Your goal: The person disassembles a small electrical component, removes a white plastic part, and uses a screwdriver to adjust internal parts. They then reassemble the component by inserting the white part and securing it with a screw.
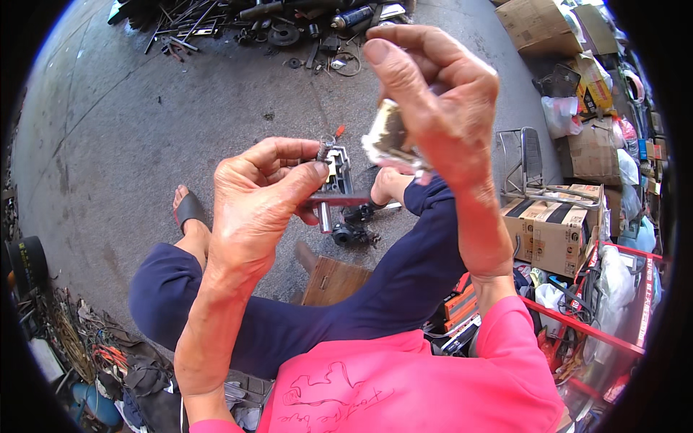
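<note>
My left hand (253, 195) is closed in front of me, thumb and fingers pinching a small metal part (339, 198). The part has a dark flat plate and a short silver shaft pointing down. Just beyond the fingertips shows a grey frame-like mechanism (339, 169) with a red tip near it; whether the hand touches it I cannot tell. Raised higher on the right, my right hand (440, 94) is curled, thumb near the forefinger. Against its lower fingers is a whitish, dark-smeared piece (393, 133), blurred, its kind unclear.
A dark mechanical assembly (350, 232) lies between my feet, near a wooden block (336, 281). Scrap metal (281, 32) is heaped at the far side. Cardboard boxes (552, 231), a folding chair (521, 162) and a red-framed rack (577, 328) stand right. Cables and junk (79, 339) line the left.
</note>
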`<action>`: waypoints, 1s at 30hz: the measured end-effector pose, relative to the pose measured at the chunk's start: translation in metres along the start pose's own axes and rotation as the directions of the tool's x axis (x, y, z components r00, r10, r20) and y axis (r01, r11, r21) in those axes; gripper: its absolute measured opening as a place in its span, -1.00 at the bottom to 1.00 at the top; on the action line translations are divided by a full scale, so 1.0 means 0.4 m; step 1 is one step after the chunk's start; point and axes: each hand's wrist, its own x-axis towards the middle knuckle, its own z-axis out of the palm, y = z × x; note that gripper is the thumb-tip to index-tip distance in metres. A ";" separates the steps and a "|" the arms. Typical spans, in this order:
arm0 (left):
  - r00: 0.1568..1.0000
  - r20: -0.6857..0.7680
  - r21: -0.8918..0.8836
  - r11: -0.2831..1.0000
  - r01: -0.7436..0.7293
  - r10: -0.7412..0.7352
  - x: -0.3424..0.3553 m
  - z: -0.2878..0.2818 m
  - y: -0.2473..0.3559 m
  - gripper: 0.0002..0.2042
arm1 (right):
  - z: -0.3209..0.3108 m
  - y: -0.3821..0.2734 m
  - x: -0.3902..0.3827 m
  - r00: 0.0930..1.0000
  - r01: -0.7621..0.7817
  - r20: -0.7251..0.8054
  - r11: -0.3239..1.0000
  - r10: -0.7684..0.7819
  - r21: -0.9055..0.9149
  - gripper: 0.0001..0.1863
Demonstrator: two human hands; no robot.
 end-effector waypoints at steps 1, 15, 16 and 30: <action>1.000 0.016 0.009 1.000 0.014 -0.014 -0.004 0.001 -0.002 -0.79 | 0.016 0.004 -0.004 0.999 0.044 -0.031 0.999 -0.044 -0.010 -0.74; 0.995 0.056 0.020 0.996 0.084 -0.085 -0.008 0.014 -0.005 -0.79 | 0.002 0.013 0.035 0.974 -0.227 0.057 0.945 0.220 0.234 -0.75; 0.995 0.052 0.012 0.996 0.087 -0.088 -0.010 0.012 -0.003 -0.79 | 0.005 0.019 0.036 0.960 -0.279 0.110 0.921 0.258 0.273 -0.74; 0.993 0.056 -0.020 0.994 0.106 -0.105 -0.014 0.002 0.005 -0.80 | 0.089 -0.027 -0.026 0.989 0.136 -0.058 0.990 -0.138 -0.036 -0.86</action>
